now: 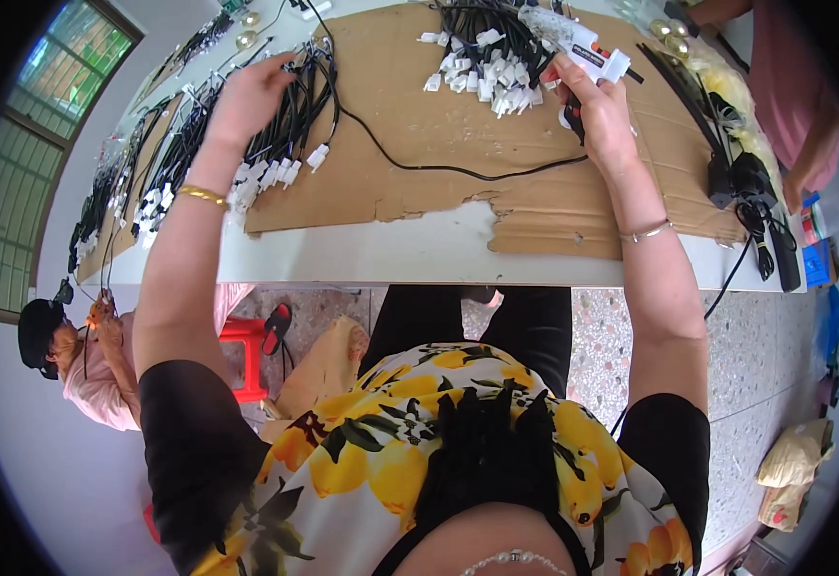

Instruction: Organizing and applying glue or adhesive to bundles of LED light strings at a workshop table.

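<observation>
My right hand (pixel 600 110) is wrapped round a white and black hot glue gun (pixel 578 46), above the right half of a cardboard sheet (pixel 410 154). Left of its nozzle lies a bundle of black wires with white connectors (pixel 496 77). At the left, my left hand (pixel 249 96) has its fingers closed at the top of another bundle of black wires (pixel 294 110); its fingertips pinch a wire there. White connectors (pixel 270 178) hang at that bundle's near end. From the glue gun's handle a black cord (pixel 458 173) curves left across the cardboard.
The white table's front edge (pixel 371 269) is before me. More wire bundles (pixel 155 202) line the left. Black adapters (pixel 741 180), a bottle (pixel 826 217) and a person in pink (pixel 794 86) are at the right. Another person (pixel 97 355) sits left beside a red stool (pixel 243 355).
</observation>
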The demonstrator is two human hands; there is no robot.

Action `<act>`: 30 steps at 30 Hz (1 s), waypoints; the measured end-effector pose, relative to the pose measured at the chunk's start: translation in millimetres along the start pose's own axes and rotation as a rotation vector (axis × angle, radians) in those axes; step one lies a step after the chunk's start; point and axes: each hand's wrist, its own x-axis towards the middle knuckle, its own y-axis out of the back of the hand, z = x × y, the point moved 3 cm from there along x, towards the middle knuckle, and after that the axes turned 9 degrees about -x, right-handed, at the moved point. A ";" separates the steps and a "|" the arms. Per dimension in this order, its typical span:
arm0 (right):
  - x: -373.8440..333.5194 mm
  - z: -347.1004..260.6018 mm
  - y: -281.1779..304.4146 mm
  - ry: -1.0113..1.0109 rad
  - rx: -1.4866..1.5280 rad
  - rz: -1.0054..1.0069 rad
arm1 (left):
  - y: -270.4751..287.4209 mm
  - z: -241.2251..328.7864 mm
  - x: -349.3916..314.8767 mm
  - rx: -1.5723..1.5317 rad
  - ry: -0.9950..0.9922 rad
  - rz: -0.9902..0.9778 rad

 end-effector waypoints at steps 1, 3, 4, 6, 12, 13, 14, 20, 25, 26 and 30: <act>-0.6 -1.6 1.9 0.010 -0.002 0.003 | -9.4 17.8 4.8 -0.151 -0.081 -0.005; 0.5 -0.6 7.6 -0.065 0.025 0.074 | -35.6 39.7 19.1 -0.170 -0.125 -0.091; 1.6 0.2 10.5 -0.059 0.016 0.091 | -45.6 55.9 26.3 -0.111 -0.115 -0.119; 4.6 2.9 14.6 -0.073 0.018 0.121 | -70.2 75.4 44.4 -0.171 -0.139 -0.119; 12.9 4.4 16.7 -0.104 0.085 0.169 | -134.4 120.1 101.5 -0.405 -0.066 -0.068; 13.4 6.4 19.0 -0.105 0.076 0.182 | -142.4 131.0 106.7 -0.415 -0.077 -0.075; 13.1 8.1 21.2 -0.121 0.064 0.189 | -147.0 142.5 109.7 -0.288 -0.034 -0.114; 13.5 11.8 24.2 -0.179 0.064 0.205 | -153.0 144.0 131.7 -0.035 0.019 -0.211; 12.3 11.7 24.6 -0.160 0.084 0.212 | -88.8 101.9 210.6 -0.128 0.106 -0.046; 12.5 9.7 25.6 -0.138 0.104 0.219 | -41.1 123.2 206.8 -0.478 0.119 0.132; 10.8 7.0 25.3 -0.138 0.092 0.196 | 26.6 138.5 191.1 -1.229 -0.046 0.514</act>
